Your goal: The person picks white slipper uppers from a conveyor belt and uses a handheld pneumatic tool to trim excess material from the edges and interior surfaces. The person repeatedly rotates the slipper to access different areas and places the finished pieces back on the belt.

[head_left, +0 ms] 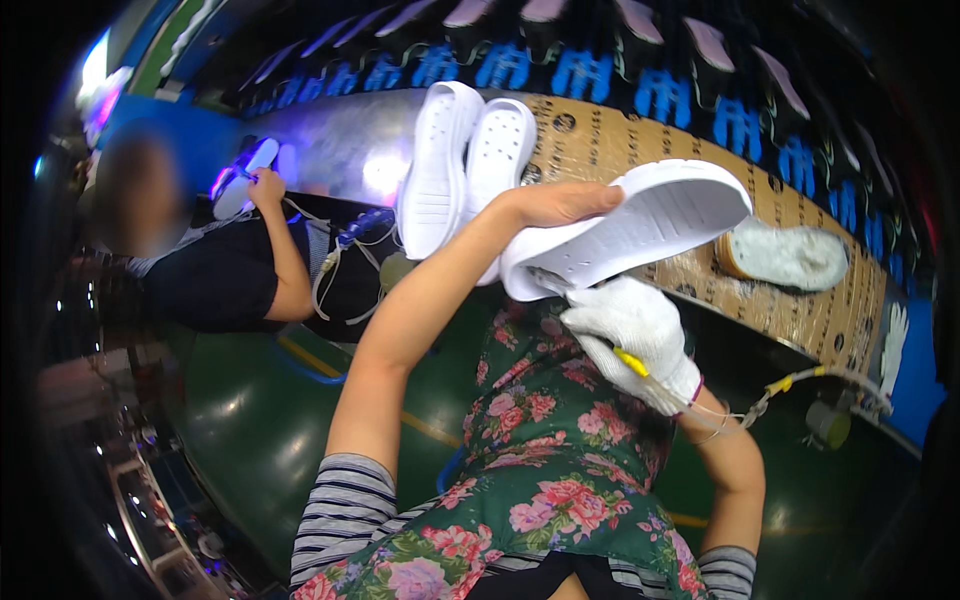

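Grasping a white sole (650, 215) by its far side wall, the bare left hand (565, 202) held it tilted, hollow side facing the wearer, in front of the bench (590, 135) and above the floral apron (560, 480). The right hand (635, 335), in a white knitted glove, had its fingers curled around a slim tool (548, 279), mostly hidden by the glove, whose grey tip reached into the sole's near end. A clear tube (700, 421) with a yellow piece (632, 362) ran along that glove and away to the right. Just left of the held sole, two more white soles (437, 180) leaned side by side, their holes and grooves showing. On the bench's brown covering, to the right, lay a tan-edged, sole-shaped piece (790, 255) with a pale, fluffy-looking surface. Behind the bench ran a row of blue holders (583, 78), with pinkish soles (640, 20) above them. Farther left, a co-worker's hand (267, 188) was at a pale sole (235, 195), though its grip was too small to tell.
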Demonstrator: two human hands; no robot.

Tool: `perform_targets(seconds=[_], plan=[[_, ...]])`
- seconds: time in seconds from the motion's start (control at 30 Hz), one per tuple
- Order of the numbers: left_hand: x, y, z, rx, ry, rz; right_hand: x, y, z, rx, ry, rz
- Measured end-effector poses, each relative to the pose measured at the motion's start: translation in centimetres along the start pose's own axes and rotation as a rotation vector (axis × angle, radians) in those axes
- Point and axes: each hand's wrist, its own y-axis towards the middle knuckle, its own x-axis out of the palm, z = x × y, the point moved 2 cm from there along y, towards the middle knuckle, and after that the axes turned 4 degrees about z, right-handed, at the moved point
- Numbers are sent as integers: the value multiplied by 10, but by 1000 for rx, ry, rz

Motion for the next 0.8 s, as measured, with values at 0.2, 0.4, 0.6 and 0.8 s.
perform_targets(seconds=[0.2,0.4,0.6,0.8], plan=[[15,24,-13,429,-899,58,-19,-33,11,792,715,370],[45,17,-27,681,-1207,522,-21,-48,41,864,1003,840],[85,-73,-66,445,-1626,-33,0,-43,36,952,961,772],[141,-64,-95,251,-1846,-212,-13,-22,22,737,578,537]])
